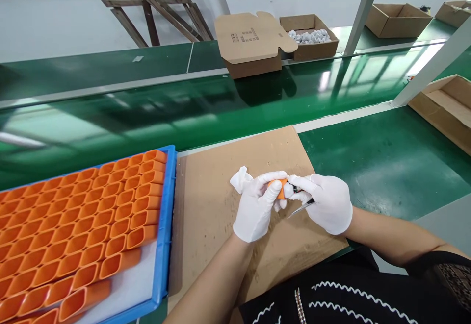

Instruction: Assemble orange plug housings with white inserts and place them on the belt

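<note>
Both my hands wear white gloves and meet over a brown cardboard mat (pixel 213 201). My left hand (pixel 257 206) is closed around a small orange plastic shell (pixel 280 186), with a loose bit of white glove or cloth (pixel 240 179) sticking out behind it. My right hand (pixel 324 201) touches the shell's end with its fingertips and grips a thin metal blade (pixel 300 209) that points down and left. To my left, a blue tray (pixel 164 245) holds several rows of the same orange shells (pixel 84 226).
A green conveyor belt (pixel 184 108) runs across beyond the mat. Behind it stand an open cardboard box (pixel 253 39) and a box of small white parts (pixel 309 37). More cardboard boxes sit at the right (pixel 441 108) and far right (pixel 397 19). A wooden frame leans against the wall.
</note>
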The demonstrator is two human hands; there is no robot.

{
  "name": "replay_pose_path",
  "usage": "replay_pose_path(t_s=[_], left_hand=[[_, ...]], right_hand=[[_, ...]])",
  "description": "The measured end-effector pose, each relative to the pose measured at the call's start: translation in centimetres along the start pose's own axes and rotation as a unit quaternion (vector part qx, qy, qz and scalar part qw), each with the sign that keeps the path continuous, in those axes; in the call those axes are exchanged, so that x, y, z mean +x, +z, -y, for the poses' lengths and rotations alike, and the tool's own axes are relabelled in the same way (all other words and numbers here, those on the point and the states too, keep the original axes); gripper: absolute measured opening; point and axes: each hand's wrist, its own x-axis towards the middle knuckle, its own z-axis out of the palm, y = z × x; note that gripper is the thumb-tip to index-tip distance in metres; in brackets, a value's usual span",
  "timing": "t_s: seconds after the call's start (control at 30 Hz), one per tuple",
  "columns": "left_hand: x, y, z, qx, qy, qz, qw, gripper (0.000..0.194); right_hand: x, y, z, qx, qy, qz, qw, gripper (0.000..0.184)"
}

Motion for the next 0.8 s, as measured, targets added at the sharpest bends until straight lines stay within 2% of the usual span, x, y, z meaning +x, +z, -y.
replay_pose_path(t_s=[0.17,0.23,0.3,0.37,0.47,0.53,0.57,0.63,0.73,0.8], left_hand=[[-0.1,0.5,0.9,-0.012,0.008,-0.048,0.999,0.054],[-0.1,0.6,1.2,-0.017,0.005,-0.078,0.997,0.059],[0.0,0.7,1.3,-0.038,-0.013,-0.079,0.996,0.061],[0.0,0.9,1.1,-0.075,-0.028,-0.053,0.995,0.059],[0.0,0.9,0.9,-0.123,-0.03,-0.025,0.992,0.054],[0.0,0.8,0.9,-0.138,-0.029,-0.012,0.99,0.05],[0.0,0.7,0.9,-0.143,-0.028,-0.001,0.989,0.047],[0.0,0.5,0.9,-0.147,-0.021,0.016,0.989,0.043],[-0.1,0.3,0.7,-0.144,-0.019,0.038,0.989,0.043],[-0.1,0.3,0.6,-0.13,-0.023,0.056,0.99,0.044]], right_hand=[[-0.3,-0.2,0.6,-0.075,-0.003,0.092,0.993,0.033],[-0.5,-0.1,0.8,-0.06,0.013,0.132,0.989,0.048],[-0.7,0.1,0.9,-0.005,0.038,0.142,0.989,0.06],[-0.8,0.3,0.8,0.073,0.064,0.101,0.99,0.062],[-0.3,0.1,0.3,0.174,0.11,-0.014,0.978,0.047],[0.3,-0.2,-0.1,0.216,0.155,-0.051,0.963,0.036],[0.6,-0.4,-0.3,0.239,0.185,-0.045,0.952,0.033],[1.2,-0.5,-0.6,0.304,0.256,0.01,0.918,0.034],[1.7,-0.4,-0.8,0.413,0.359,0.12,0.828,0.048],[1.9,-0.2,-0.9,0.468,0.393,0.169,0.773,0.048]])
